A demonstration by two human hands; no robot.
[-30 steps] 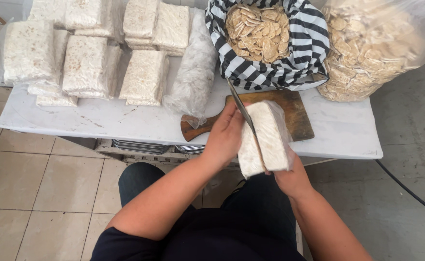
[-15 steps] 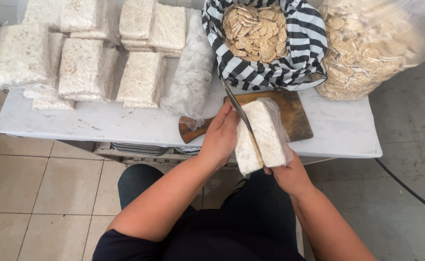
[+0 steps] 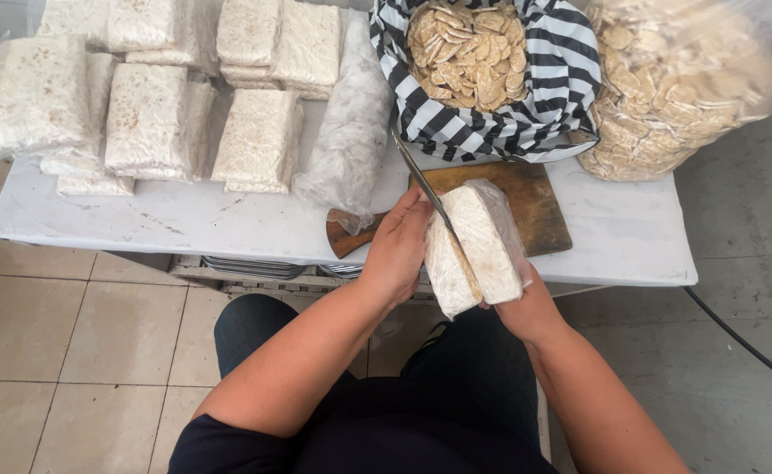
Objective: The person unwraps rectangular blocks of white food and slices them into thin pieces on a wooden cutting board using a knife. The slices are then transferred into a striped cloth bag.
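Your left hand (image 3: 396,250) is closed around the handle of a long thin-bladed knife (image 3: 423,186), whose blade runs down the length of the pale, rectangular, plastic-wrapped block (image 3: 475,247). Your right hand (image 3: 526,303) grips that block from below, holding it tilted over the near edge of the white table (image 3: 228,230), just above the brown wooden cutting board (image 3: 526,197). The blade sits in a lengthwise line that parts the block into two portions; whether it is cut through, you cannot tell from here.

Beyond your hands, a black-and-white striped cloth basket (image 3: 561,79) holds many thin pale slices, and to the right a clear plastic bag (image 3: 675,88) is full of the same. Up and to the left of your left hand, several more wrapped pale blocks (image 3: 153,123) lie uncut, so plenty looks left.
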